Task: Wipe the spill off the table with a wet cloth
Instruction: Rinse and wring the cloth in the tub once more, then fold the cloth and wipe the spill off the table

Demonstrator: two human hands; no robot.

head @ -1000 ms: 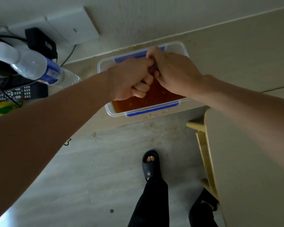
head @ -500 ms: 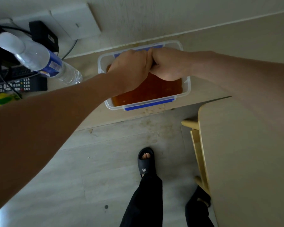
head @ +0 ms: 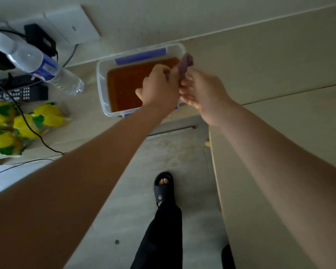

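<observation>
Parted now after being pressed fist to fist half a second ago: left hand (head: 159, 85) and right hand (head: 201, 90), both over the right end of a clear plastic container (head: 102, 88) of brown liquid (head: 124, 88). Newly in sight between them, a twisted purple cloth (head: 185, 66), raised above the container's far right corner.

Head view: left hand curled round the lower end of the cloth, knuckles toward the camera. Right hand just beside it, fingers (head: 186, 82) loosened and spread, tips touching the cloth near its middle; blurred, so cannot tell whether pinching or merely touching. Upper end of the cloth free, standing clear of both hands. Container on a pale table (head: 260, 61) against the wall, blue clips on its near and far rims. Left of it, a water bottle (head: 37, 65) lying tilted with a blue label, a black remote control (head: 17, 92), black cables (head: 27, 123), yellow-and-green packets (head: 17, 129). Wall socket plate (head: 72, 26) above. Below, pale floor (head: 124, 200), a foot in a black slipper (head: 163, 189), black trouser leg (head: 163, 235). At right, a light wooden chair (head: 260, 191).
</observation>
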